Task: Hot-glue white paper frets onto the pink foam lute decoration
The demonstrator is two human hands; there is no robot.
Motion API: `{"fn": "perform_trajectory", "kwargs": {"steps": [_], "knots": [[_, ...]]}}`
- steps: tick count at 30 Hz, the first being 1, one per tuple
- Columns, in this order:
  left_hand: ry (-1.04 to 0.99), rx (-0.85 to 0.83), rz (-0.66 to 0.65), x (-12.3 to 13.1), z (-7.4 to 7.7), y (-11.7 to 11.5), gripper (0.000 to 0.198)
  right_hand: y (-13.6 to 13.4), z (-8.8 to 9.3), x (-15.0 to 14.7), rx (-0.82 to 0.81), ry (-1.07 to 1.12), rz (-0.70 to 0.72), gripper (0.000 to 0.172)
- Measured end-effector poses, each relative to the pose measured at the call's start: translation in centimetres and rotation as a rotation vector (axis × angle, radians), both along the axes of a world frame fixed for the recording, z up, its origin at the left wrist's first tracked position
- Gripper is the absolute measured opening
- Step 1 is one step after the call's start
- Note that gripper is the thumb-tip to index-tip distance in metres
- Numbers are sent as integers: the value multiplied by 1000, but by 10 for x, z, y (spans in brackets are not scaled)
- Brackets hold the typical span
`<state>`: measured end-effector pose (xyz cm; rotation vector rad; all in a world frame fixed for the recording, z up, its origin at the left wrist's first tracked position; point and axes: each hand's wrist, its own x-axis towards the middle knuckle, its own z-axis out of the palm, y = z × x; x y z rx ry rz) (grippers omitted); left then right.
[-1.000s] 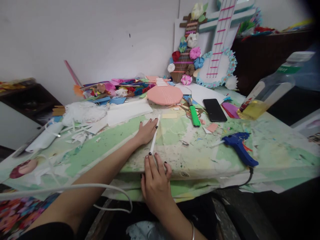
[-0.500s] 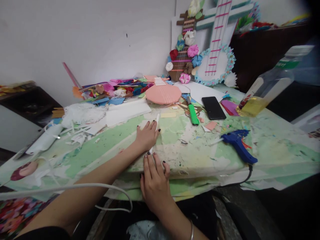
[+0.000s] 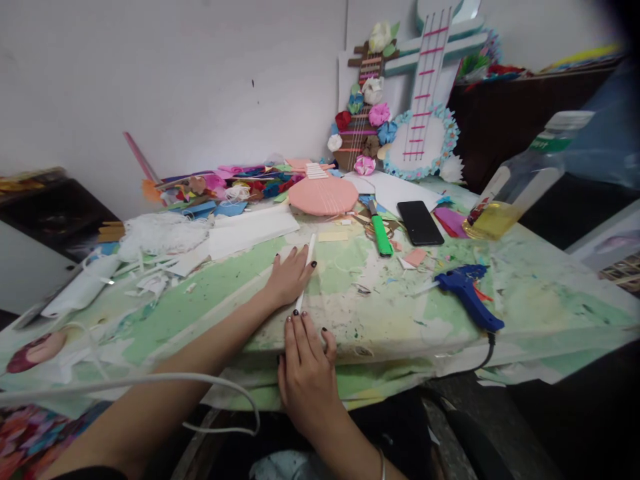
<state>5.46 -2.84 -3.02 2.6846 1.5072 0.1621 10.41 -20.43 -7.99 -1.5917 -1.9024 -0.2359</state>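
Observation:
A thin white stick, perhaps rolled paper (image 3: 312,248), lies pointing away from me on the paint-stained table cover. My left hand (image 3: 291,275) rests flat over its middle, fingers stretched out and thumb to the right side. Closer to me, my right hand (image 3: 311,367) lies palm down at the table's front edge, with its extended fingertips on the stick's near end. Parts of the stick are hidden beneath both hands. Just beyond it are a small cream paper strip (image 3: 333,236) and a pink paper lute-like shape with strings (image 3: 324,195).
To the right lie a green-handled cutter (image 3: 382,236), a black phone (image 3: 420,223), a blue glue gun (image 3: 468,293) and a bottle of yellow liquid (image 3: 515,183). Paper scraps (image 3: 156,283) lie left. A white cable (image 3: 200,377) loops before my left forearm. Decorated paper instruments (image 3: 415,157) lean against the wall.
The view has shifted slightly. My right hand sits slightly farther back from my left, so more of the white stick shows between them.

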Motion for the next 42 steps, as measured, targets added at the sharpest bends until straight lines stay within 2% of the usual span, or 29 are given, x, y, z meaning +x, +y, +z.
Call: {"fn": "perform_trajectory", "kwargs": {"steps": [13, 16, 19, 22, 28, 34, 39, 42], "knots": [[60, -27, -52, 8, 0, 3, 59, 0, -2, -1, -13, -20, -4, 48], [-40, -36, -32, 8, 3, 11, 54, 0, -1, 0, -12, -37, -8, 48], [-184, -17, 129, 15, 8, 26, 40, -1, 1, 0, -25, -41, -4, 50], [-215, -32, 242, 25, 12, 39, 31, -2, 5, 1, -51, -30, 2, 51], [-233, -108, 289, 35, 10, 47, 22, -3, 14, 3, -76, -20, 30, 51], [-304, -138, 296, 39, 8, 54, 21, 1, 15, 2, -14, 13, 62, 50], [-484, -198, 268, 48, 12, 63, 15, 3, 16, 5, 56, 24, 106, 47], [-668, -244, 208, 41, 24, 61, 17, 3, 31, 23, 153, 29, 203, 45]]}}
